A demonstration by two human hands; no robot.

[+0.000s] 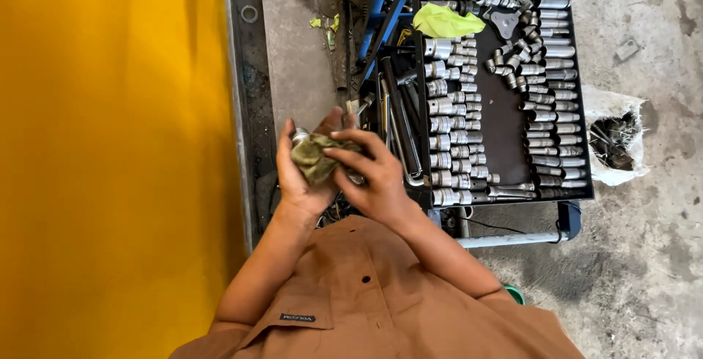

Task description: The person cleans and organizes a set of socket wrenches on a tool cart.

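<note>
My left hand cups a small metal socket wrapped in a dirty olive rag; only the socket's shiny top shows above the cloth. My right hand presses on the rag from the right, fingers curled over it. Both hands hover in front of my brown shirt, just left of a black tool tray filled with rows of chrome sockets.
A bright yellow-green cloth lies on the tray's top. Long wrenches and a blue frame sit left of the sockets. A yellow panel fills the left. A torn white bag rests on the concrete floor at right.
</note>
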